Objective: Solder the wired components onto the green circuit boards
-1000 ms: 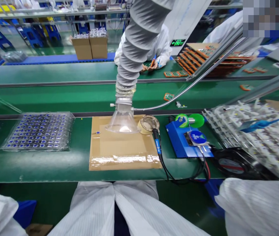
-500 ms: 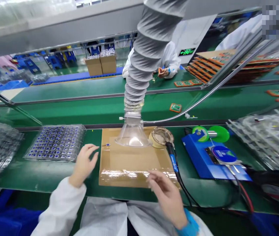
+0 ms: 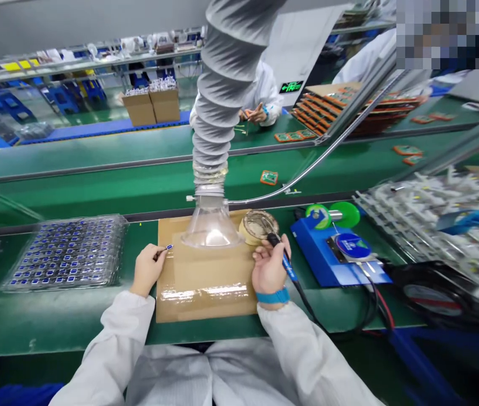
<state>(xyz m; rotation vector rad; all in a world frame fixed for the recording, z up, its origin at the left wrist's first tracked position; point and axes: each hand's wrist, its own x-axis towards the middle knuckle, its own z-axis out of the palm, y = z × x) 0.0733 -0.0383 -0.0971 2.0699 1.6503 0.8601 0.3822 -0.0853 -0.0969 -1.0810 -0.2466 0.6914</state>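
Note:
At the cardboard sheet's left edge, my left hand pinches a small blue-and-silver component between thumb and fingertips. My right hand, with a blue band at the wrist, has its thumb and fingers around the handle of a soldering iron. The iron's front end points into a round, cream-coloured holder at the sheet's back right corner, and its tip is hard to make out. A clear fume hood hangs over the back of the sheet.
A clear tray with rows of blue components lies left. On the right stand a blue solder feeder with green reel and piled white parts. A metal gooseneck arches behind. Across the bench, a co-worker's hands handle something orange.
My left hand has moved onto the component on the cardboard and pinched it. My right hand has gone forward and right to grasp the soldering iron. The whole view has shifted.

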